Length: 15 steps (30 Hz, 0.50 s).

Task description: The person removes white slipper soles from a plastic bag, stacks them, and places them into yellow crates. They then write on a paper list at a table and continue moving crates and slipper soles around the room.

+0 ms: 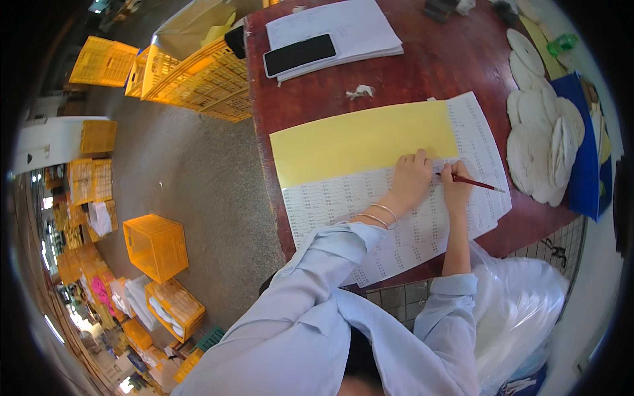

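Note:
A large printed sheet (389, 224), covered with rows of small text, lies on the dark red table (456, 59). Across its upper part rests a plain yellow sheet (363, 142), whose lower edge runs along a row of print. My left hand (413, 177), with a bangle on the wrist, presses down at that lower edge with its fingers bent and close together. Right beside it, my right hand (456, 188) pinches a dark red pen (482, 184). The pen slants, its writing end near the left hand and its silver end pointing right.
A phone (300, 55) lies on a stack of papers (337, 26) at the table's far side. White round pads (538, 132) are piled at the right, next to a blue box (574, 145). Yellow crates (155, 247) stand on the floor at left. Clear plastic (522, 310) bulges near my right arm.

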Each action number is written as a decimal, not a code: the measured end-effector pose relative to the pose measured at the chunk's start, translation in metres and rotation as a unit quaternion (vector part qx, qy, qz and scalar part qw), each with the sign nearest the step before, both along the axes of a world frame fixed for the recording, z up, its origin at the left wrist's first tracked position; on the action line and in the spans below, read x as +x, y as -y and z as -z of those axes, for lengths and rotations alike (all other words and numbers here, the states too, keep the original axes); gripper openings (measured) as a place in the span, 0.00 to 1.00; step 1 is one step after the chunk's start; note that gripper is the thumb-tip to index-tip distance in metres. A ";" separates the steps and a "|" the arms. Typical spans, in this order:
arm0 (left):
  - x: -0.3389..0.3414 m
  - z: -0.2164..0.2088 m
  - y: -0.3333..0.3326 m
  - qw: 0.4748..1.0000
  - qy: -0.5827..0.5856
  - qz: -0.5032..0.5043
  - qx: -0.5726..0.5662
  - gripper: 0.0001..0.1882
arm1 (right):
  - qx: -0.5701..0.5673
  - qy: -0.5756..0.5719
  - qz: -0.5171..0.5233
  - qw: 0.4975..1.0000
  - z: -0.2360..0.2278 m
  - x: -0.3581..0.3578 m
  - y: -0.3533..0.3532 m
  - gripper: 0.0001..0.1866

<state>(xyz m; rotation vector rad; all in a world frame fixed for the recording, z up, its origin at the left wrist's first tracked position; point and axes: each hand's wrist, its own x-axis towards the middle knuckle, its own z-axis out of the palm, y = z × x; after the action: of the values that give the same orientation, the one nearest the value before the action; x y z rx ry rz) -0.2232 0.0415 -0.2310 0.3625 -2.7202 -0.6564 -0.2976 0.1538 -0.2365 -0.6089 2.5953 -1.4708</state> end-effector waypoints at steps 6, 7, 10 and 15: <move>-0.010 -0.008 0.007 0.991 0.031 -0.062 0.118 0.08 | -0.042 0.032 0.004 0.999 0.006 -0.001 0.000 0.14; -0.009 -0.009 0.007 0.990 0.025 -0.054 0.127 0.08 | -0.050 0.054 0.003 0.997 0.008 -0.002 0.000 0.14; 0.000 -0.012 0.001 0.992 0.002 -0.059 0.108 0.09 | -0.009 0.021 -0.003 1.000 0.010 -0.002 -0.002 0.13; 0.017 -0.006 -0.005 0.998 -0.029 -0.033 0.048 0.13 | -0.036 0.039 -0.005 0.999 0.009 -0.003 -0.003 0.14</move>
<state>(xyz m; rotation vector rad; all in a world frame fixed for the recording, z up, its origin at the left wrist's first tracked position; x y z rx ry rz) -0.2066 0.0464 -0.2246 0.4481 -2.6152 -0.7691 -0.3006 0.1571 -0.2453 -0.5591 2.4860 -1.5581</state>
